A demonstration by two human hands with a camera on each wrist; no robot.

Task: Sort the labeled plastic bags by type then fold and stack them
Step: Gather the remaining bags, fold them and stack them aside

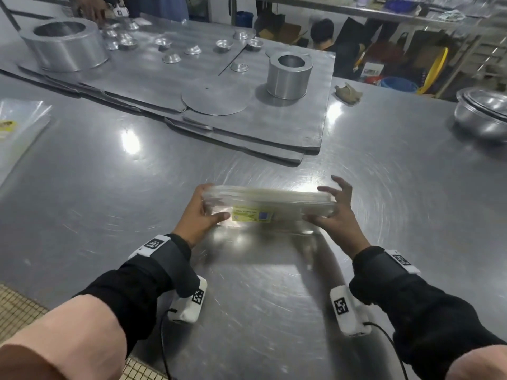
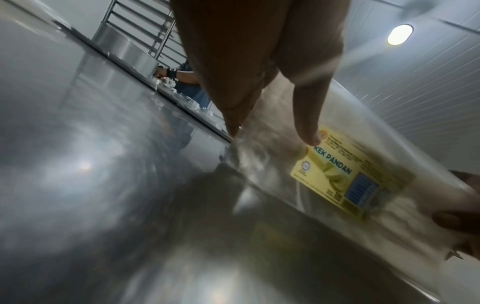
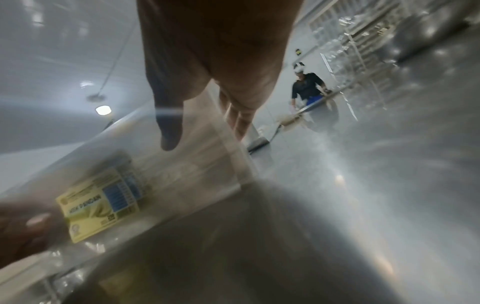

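Held item: a stack of clear plastic bags (image 1: 270,204), stood on its long edge near the middle of the tabletop (image 1: 384,215), lower edge at or just above the steel; contact cannot be confirmed.
Label: a yellow label (image 1: 245,214) with a blue block faces the person; the left wrist view reads "KEK PANDAN" (image 2: 335,164); it also shows in the right wrist view (image 3: 101,203).
Left hand: left hand (image 1: 201,212) clamped on the left end of the stack, thumb across the near face beside the label, fingers behind.
Right hand: right hand (image 1: 336,212) on the right end, thumb on the near face, fingers spread over the top edge and far side; grip looser than the left, some fingers lifted clear.
Image quality: stack and fingers blurred; bag count cannot be told.
Second pile: flat clear bags (image 1: 22,127) with a yellow label lie at the far left of the tabletop, well apart from the held stack.
Far side: grey metal sheets (image 1: 247,127) overlap on the tabletop; on them a large round tin (image 1: 65,45) at left, a smaller round tin (image 1: 290,75) at right, a flat metal disc (image 1: 215,97), and small metal cups (image 1: 192,50) scattered between.
Right edge: nested steel bowls (image 1: 482,113); a crumpled cloth (image 1: 348,93) lies near the smaller tin.
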